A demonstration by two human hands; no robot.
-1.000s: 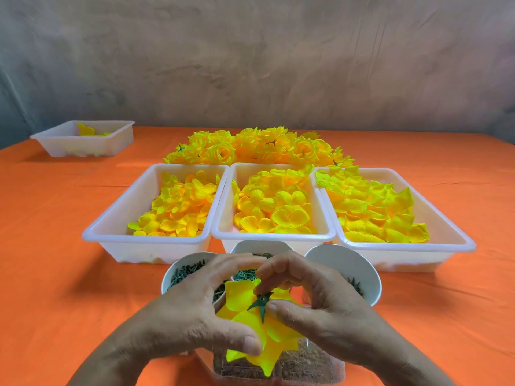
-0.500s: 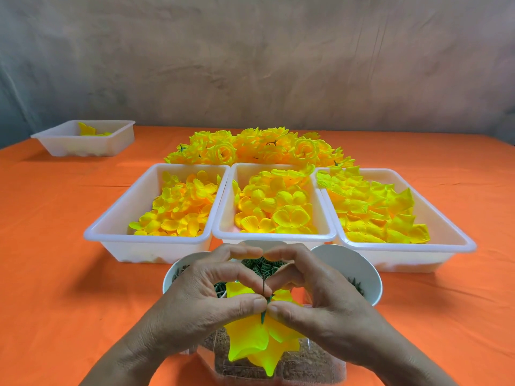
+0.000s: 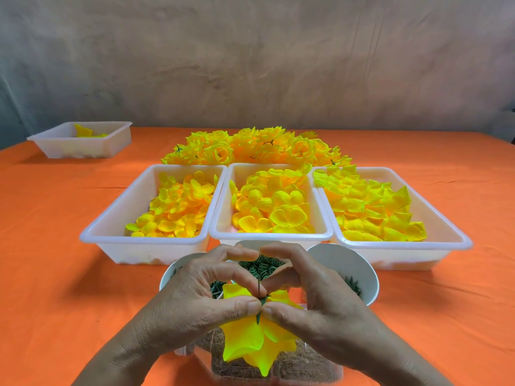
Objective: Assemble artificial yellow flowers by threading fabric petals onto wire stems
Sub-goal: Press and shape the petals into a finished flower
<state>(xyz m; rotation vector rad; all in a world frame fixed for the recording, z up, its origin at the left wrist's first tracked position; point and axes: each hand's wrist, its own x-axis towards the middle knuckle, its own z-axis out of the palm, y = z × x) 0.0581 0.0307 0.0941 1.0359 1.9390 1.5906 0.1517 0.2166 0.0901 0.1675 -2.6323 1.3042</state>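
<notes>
Yellow fabric flower (image 3: 252, 339), petals hanging down, sits low in the middle of the view over a clear plastic box (image 3: 309, 367) of what may be brown wire pieces. The left hand (image 3: 195, 299) and the right hand (image 3: 323, 305) both pinch it at its green plastic calyx (image 3: 263, 300), thumb tips nearly touching, with a thin wire stem (image 3: 259, 285) standing up between the forefingers. Just behind the hands are white round bowls (image 3: 351, 263) holding small green plastic parts (image 3: 260, 267). Beyond them, three white rectangular trays (image 3: 117, 218) stand side by side on the orange tablecloth (image 3: 50, 274), each heaped with loose yellow petals (image 3: 178, 210). Behind these lies a pile of finished yellow flowers (image 3: 250, 147), and far left a smaller white tray (image 3: 83, 151)
</notes>
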